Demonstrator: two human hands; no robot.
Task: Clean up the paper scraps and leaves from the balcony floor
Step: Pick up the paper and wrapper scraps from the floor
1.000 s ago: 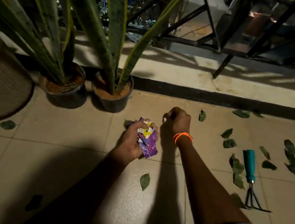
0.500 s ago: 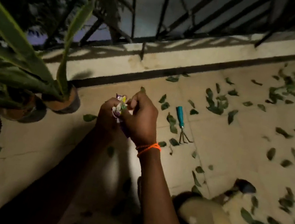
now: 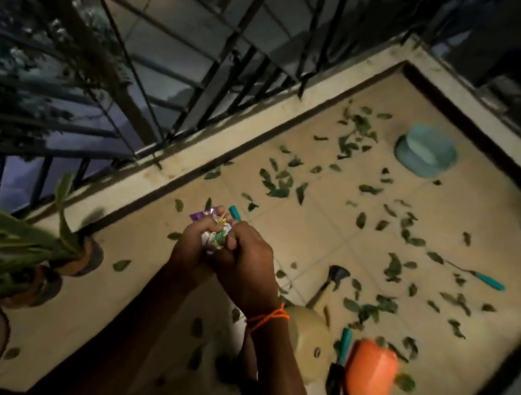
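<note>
Balcony floor [image 3: 333, 231]: matte beige square tiles, dark border strip along a pale raised kerb. Black metal railing [image 3: 207, 59] of thin straight bars stood on the kerb. Snake plants [image 3: 0, 242] with long stiff blades sat at the left in round terracotta-coloured pots.

Beige watering can [image 3: 310, 342], smooth and rounded, lay near the right wrist, its long spout ending in a dark flared rose. Round pale-blue basin [image 3: 425, 155] sat toward the far corner. Orange cylindrical container [image 3: 368, 376], blurred, lay just beside the can. 1 teal-handled tool [image 3: 484, 279] lay among the litter.

Leaves [image 3: 393, 266]: many small dark green ovals, flat, scattered across most of the tiles.

Left hand [image 3: 193, 251] and right hand [image 3: 245, 264] met above the floor, fingers of both curled tightly round the paper scraps [image 3: 215, 236], a crumpled glossy wad, white, purple and green, touching both palms. Orange thread band [image 3: 266, 316] circled the right wrist.

Against 0.5 s before: the view had swung right, bringing the basin, can and orange container fully in. The hands stayed together on the wad, pressed closer, with less of it showing.
</note>
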